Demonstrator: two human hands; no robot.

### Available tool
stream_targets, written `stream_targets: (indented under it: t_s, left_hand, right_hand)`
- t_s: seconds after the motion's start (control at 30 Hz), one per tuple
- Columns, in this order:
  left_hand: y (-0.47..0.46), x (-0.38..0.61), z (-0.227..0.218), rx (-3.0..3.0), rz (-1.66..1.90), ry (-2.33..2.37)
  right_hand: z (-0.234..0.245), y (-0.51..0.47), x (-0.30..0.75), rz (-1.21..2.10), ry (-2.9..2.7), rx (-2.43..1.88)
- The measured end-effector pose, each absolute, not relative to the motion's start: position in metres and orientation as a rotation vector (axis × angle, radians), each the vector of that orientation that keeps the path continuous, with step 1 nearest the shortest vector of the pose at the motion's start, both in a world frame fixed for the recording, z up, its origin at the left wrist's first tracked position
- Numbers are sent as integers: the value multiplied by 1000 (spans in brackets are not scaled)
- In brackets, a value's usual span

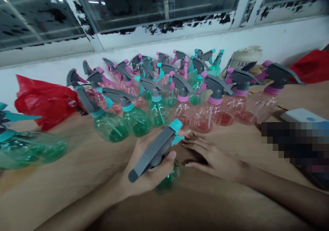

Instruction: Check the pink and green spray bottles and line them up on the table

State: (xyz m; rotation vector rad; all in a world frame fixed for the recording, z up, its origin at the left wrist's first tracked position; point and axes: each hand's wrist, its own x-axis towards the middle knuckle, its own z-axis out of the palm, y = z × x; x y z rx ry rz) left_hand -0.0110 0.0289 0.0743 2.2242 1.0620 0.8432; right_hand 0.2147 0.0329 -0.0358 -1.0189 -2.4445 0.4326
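My left hand (156, 176) is closed round the neck of a spray bottle (155, 149) with a grey and teal trigger head. Its green transparent body shows below my thumb, partly hidden by the hand. To the right, my right hand (214, 159) rests low over the table with its fingers stretched out and nothing in them, the fingertips near the held bottle's nozzle. Just beyond both hands stand green spray bottles (138, 121) with teal collars and pink spray bottles (205, 116) with pink collars, in several rows.
Two green bottles (36, 149) appear at the left edge of the wooden table (102, 166). Red plastic bags (47, 101) lie at both far sides. A cream container (245, 58) stands behind the bottles, by the wall. At right are a white box (303, 116) and a pixelated dark object (300, 149).
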Motion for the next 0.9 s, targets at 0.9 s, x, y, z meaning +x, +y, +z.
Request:
stream_targets:
  t_s: [0.9]
  left_hand:
    - [27, -6, 72, 2220, 1005, 960]
  right_hand:
    - [-38, 32, 215, 423, -2422, -1042]
